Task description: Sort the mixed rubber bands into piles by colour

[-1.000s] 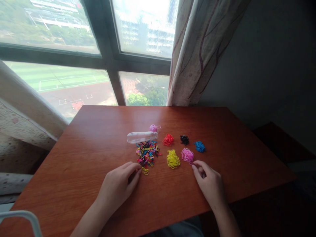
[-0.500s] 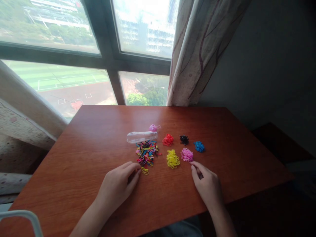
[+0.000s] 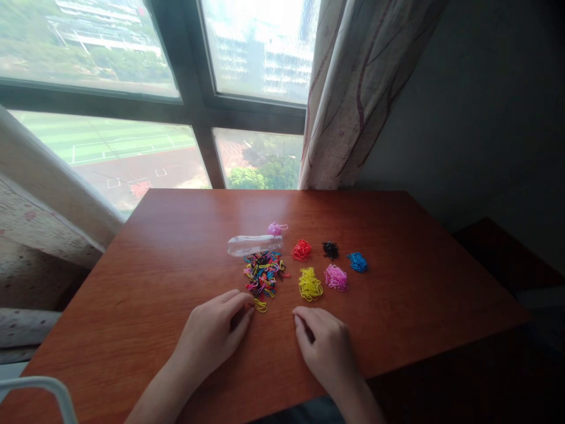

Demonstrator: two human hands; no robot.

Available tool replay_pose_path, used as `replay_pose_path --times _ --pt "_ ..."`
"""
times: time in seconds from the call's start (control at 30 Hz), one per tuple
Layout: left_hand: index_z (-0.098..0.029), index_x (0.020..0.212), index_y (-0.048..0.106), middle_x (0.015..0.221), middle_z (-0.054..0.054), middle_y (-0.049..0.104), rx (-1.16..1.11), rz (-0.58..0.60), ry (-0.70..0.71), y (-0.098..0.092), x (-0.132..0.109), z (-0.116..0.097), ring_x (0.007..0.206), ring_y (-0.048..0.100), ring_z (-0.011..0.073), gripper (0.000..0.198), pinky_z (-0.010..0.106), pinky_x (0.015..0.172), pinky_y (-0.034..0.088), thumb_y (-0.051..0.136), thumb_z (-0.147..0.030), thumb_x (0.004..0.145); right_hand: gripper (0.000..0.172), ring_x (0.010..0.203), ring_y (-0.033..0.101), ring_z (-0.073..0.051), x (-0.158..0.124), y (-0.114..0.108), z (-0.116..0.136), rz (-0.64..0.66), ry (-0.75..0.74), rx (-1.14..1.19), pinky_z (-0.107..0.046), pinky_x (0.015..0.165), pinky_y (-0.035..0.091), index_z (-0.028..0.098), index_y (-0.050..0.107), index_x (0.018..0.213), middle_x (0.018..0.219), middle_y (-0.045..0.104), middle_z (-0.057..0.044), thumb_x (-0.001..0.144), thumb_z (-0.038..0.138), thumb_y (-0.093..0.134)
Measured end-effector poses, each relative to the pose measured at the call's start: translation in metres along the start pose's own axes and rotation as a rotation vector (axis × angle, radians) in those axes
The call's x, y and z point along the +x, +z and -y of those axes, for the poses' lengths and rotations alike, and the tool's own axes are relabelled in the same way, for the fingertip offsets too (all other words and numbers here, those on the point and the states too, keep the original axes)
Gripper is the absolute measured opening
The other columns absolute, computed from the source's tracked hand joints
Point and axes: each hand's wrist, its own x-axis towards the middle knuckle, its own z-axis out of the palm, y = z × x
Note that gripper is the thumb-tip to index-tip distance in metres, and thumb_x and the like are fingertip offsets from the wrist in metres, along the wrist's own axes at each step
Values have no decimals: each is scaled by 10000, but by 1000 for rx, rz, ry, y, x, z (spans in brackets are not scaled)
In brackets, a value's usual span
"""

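Note:
A mixed pile of coloured rubber bands (image 3: 262, 274) lies mid-table. My left hand (image 3: 218, 324) rests at its front edge, thumb and fingers drawn together in a pinch. Beside those fingertips sit loose yellow rubber bands (image 3: 261, 305); whatever the pinch may hold is hidden. My right hand (image 3: 324, 341) hovers over or rests on the wood in front of the yellow rubber band pile (image 3: 310, 285), fingers curled and tips together, with nothing visible in them. To the right is a pink pile (image 3: 336, 277). Behind are red (image 3: 301, 250), black (image 3: 330, 249) and blue (image 3: 357, 262) piles.
A clear plastic bottle (image 3: 255, 245) lies on its side behind the mixed pile, near a pink cap with a loop (image 3: 276, 228). The brown table (image 3: 176, 235) meets a window and curtain (image 3: 348, 94). A white curved bar (image 3: 44, 383) stands at lower left.
My right hand has moved left, from the pink pile to in front of the yellow one. My left hand stays almost still by the mixed pile.

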Motion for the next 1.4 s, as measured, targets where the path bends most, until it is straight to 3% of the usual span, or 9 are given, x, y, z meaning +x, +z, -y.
replay_pose_path --times 0.17,0.47,0.6,0.77,1.07,1.23,1.4 --pt "-260 987 647 926 0 700 22 13 8 2 2 0 831 670 175 194 259 710 475 458 -288 950 214 750 638 -176 11 11 18 56 -15 16 -265 696 397 235 663 943 827 704 -15 937 165 461" --pt "-254 956 659 940 5 701 -10 13 29 3 3 0 838 675 169 190 248 718 482 470 -270 945 206 772 631 -172 10 12 16 49 -27 35 -259 725 400 227 659 951 834 695 -23 945 161 464" --pt "-234 937 653 882 7 689 -112 -14 40 3 1 -1 742 645 133 177 217 676 472 478 -214 923 204 765 626 -168 10 13 16 48 -41 -3 -251 724 403 221 657 958 819 686 -27 949 153 464" --pt "-221 908 651 819 9 662 -104 -20 84 -1 15 -22 643 597 115 196 200 588 435 456 -214 927 200 756 601 -169 6 10 19 66 -51 -58 -257 701 378 226 641 950 801 664 -18 947 148 457" --pt "-214 837 623 842 17 676 190 42 262 9 74 -72 723 647 155 186 235 565 382 466 -215 936 170 689 558 -156 -4 12 19 33 -45 -88 -266 619 287 214 544 759 722 610 -2 867 102 476" --pt "-211 866 620 832 20 669 222 46 257 18 86 -76 705 642 166 162 246 555 374 474 -226 935 189 704 565 -162 -4 14 18 33 -44 -72 -277 627 283 215 549 752 731 619 -4 880 103 467" --pt "-213 859 627 835 23 680 230 26 214 10 76 -68 724 652 158 178 236 555 368 466 -223 934 191 708 558 -164 -3 12 19 36 -37 -54 -277 627 290 214 572 785 738 617 -11 914 128 462"
